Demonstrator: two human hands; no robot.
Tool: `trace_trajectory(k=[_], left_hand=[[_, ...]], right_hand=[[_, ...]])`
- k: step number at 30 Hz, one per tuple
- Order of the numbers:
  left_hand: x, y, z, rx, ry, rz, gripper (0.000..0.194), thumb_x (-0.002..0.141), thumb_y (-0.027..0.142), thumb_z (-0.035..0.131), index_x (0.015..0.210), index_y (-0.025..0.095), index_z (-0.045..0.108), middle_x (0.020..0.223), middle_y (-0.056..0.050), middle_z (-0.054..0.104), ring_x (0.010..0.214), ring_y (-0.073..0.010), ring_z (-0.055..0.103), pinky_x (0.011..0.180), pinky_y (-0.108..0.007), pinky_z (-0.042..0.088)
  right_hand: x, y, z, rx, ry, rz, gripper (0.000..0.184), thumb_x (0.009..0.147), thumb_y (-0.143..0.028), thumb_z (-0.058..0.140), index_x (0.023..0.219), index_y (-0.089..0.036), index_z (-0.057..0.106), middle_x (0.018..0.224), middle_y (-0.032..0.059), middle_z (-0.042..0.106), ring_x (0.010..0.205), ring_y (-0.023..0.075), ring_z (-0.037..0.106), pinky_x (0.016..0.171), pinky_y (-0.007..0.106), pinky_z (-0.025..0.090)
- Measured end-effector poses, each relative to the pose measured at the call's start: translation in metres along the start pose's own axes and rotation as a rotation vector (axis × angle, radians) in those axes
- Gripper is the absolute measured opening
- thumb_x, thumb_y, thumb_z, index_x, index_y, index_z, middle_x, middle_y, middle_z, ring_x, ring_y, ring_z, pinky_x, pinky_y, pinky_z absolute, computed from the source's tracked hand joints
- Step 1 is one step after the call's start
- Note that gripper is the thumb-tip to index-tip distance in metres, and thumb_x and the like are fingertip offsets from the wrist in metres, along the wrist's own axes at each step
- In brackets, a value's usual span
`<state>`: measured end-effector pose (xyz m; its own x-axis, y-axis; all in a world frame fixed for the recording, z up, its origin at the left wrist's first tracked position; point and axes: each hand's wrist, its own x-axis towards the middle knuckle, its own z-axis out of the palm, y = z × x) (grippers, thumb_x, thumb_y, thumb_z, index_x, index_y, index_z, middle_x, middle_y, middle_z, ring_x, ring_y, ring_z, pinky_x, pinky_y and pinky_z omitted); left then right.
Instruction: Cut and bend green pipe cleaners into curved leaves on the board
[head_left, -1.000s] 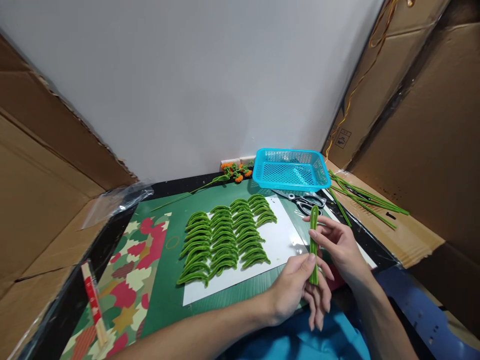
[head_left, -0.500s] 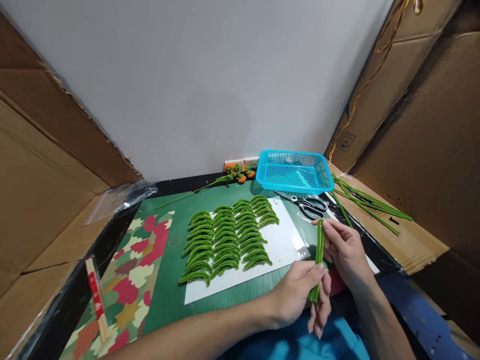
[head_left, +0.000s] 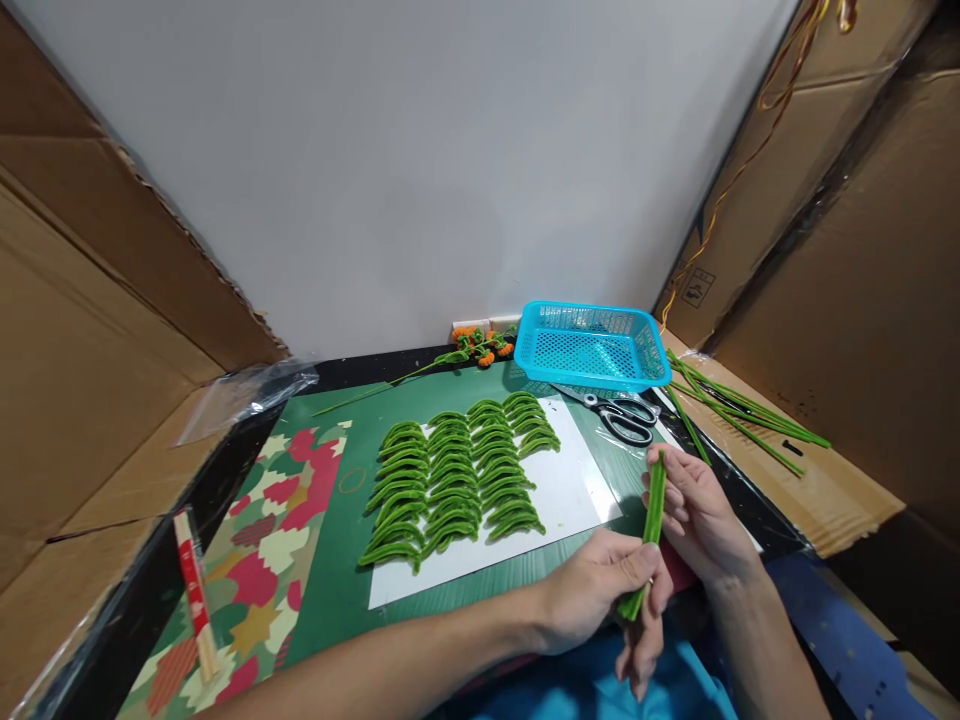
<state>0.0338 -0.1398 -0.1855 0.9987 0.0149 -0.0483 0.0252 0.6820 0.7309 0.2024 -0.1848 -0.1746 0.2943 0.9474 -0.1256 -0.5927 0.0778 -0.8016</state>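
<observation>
A folded strip of green pipe cleaner (head_left: 655, 505) stands tilted between my two hands. My left hand (head_left: 600, 592) grips its lower part between thumb and fingers, and the loose ends poke out below. At the tip, my right hand (head_left: 701, 515) pinches the strip with thumb and forefinger. To the left, several curved green pipe cleaner leaves (head_left: 451, 465) lie in columns on a white sheet (head_left: 574, 480). Black-handled scissors (head_left: 626, 420) rest just beyond my right hand.
A blue plastic basket (head_left: 592, 385) stands at the back. Beside it lies an orange-flowered pipe cleaner stem (head_left: 484, 345). Loose green pipe cleaners (head_left: 750, 410) spread over cardboard on the right. A red-wrapped stick packet (head_left: 193, 590) sits left. Cardboard walls (head_left: 847, 250) flank the table.
My right hand has slid to the tip of the strip and pinches it. The gap that showed along the strip has closed up. Both hands have moved slightly right and down in view.
</observation>
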Motion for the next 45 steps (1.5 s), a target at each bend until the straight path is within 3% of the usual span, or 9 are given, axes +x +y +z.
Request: trace_trajectory(k=[7, 20, 24, 29, 31, 33, 36, 41, 45], left_hand=[[0.004, -0.007, -0.006, -0.038, 0.024, 0.037, 0.053, 0.096, 0.069, 0.061, 0.086, 0.017, 0.055, 0.055, -0.004, 0.068, 0.035, -0.0161, 0.06, 0.033, -0.02, 0.045], [0.003, -0.005, -0.002, -0.027, 0.048, 0.038, 0.056, 0.094, 0.073, 0.061, 0.087, 0.017, 0.055, 0.056, -0.005, 0.069, 0.036, -0.0158, 0.061, 0.032, -0.02, 0.045], [0.005, -0.009, -0.001, -0.041, 0.043, 0.055, 0.051, 0.098, 0.068, 0.057, 0.094, 0.017, 0.055, 0.059, -0.005, 0.07, 0.038, -0.0182, 0.064, 0.035, -0.021, 0.049], [0.011, -0.019, -0.002, -0.078, 0.18, 0.213, 0.042, 0.105, 0.064, 0.046, 0.103, 0.022, 0.045, 0.056, -0.003, 0.069, 0.04, -0.0204, 0.067, 0.039, -0.023, 0.052], [0.01, -0.02, -0.002, -0.054, 0.191, 0.209, 0.046, 0.104, 0.068, 0.045, 0.1, 0.022, 0.044, 0.051, 0.0, 0.065, 0.038, -0.0195, 0.065, 0.036, -0.021, 0.048], [0.007, -0.016, 0.001, -0.001, 0.177, 0.154, 0.051, 0.1, 0.073, 0.048, 0.099, 0.022, 0.045, 0.05, 0.002, 0.062, 0.034, -0.0181, 0.061, 0.032, -0.019, 0.043], [0.0, -0.005, 0.009, 0.112, 0.211, 0.06, 0.054, 0.098, 0.076, 0.048, 0.102, 0.022, 0.047, 0.051, 0.004, 0.062, 0.027, -0.0132, 0.05, 0.027, -0.017, 0.034], [-0.007, 0.005, 0.019, 0.199, 0.294, 0.081, 0.058, 0.096, 0.079, 0.047, 0.107, 0.022, 0.048, 0.049, 0.009, 0.055, 0.023, -0.0076, 0.033, 0.026, -0.015, 0.027], [-0.007, 0.002, 0.017, 0.222, 0.296, 0.061, 0.059, 0.094, 0.081, 0.05, 0.103, 0.023, 0.049, 0.052, 0.009, 0.056, 0.025, -0.0082, 0.037, 0.026, -0.017, 0.029]], right_hand=[[0.004, 0.005, 0.001, 0.089, 0.084, -0.013, 0.03, 0.08, -0.041, 0.093, 0.091, -0.019, 0.075, 0.055, -0.0126, 0.03, 0.047, 0.0036, 0.009, 0.034, 0.007, 0.031], [0.003, 0.007, 0.01, 0.061, 0.174, -0.125, 0.034, 0.075, -0.043, 0.096, 0.09, -0.02, 0.076, 0.051, -0.0122, 0.035, 0.042, 0.0021, 0.021, 0.036, 0.009, 0.033], [0.0, 0.005, 0.006, -0.07, 0.027, -0.006, 0.033, 0.078, -0.045, 0.093, 0.087, -0.019, 0.075, 0.049, -0.0108, 0.039, 0.039, 0.0021, 0.027, 0.035, 0.012, 0.03], [-0.001, 0.003, -0.001, -0.296, -0.168, 0.057, 0.03, 0.087, -0.047, 0.084, 0.094, -0.019, 0.077, 0.055, -0.0039, 0.058, 0.036, 0.0069, 0.046, 0.036, 0.018, 0.034], [0.002, 0.001, -0.006, -0.388, -0.109, -0.032, 0.03, 0.09, -0.047, 0.082, 0.098, -0.019, 0.078, 0.063, -0.0017, 0.063, 0.043, 0.0084, 0.052, 0.042, 0.02, 0.041], [0.007, -0.002, -0.013, -0.496, 0.047, -0.198, 0.031, 0.09, -0.049, 0.081, 0.102, -0.02, 0.079, 0.074, 0.0003, 0.068, 0.053, 0.0103, 0.056, 0.048, 0.022, 0.047], [0.019, -0.006, -0.025, -0.757, 0.198, -0.354, 0.035, 0.089, -0.052, 0.079, 0.105, -0.021, 0.079, 0.091, 0.0062, 0.076, 0.074, 0.0194, 0.068, 0.061, 0.028, 0.056], [0.048, -0.01, -0.038, -1.175, 0.166, -0.551, 0.031, 0.097, -0.045, 0.061, 0.11, -0.022, 0.078, 0.118, 0.012, 0.078, 0.108, 0.0311, 0.072, 0.098, 0.048, 0.056], [0.07, -0.007, -0.047, -1.378, 0.075, -0.63, 0.032, 0.096, -0.03, 0.05, 0.112, -0.021, 0.076, 0.124, 0.0147, 0.076, 0.118, 0.0329, 0.07, 0.107, 0.052, 0.051]])
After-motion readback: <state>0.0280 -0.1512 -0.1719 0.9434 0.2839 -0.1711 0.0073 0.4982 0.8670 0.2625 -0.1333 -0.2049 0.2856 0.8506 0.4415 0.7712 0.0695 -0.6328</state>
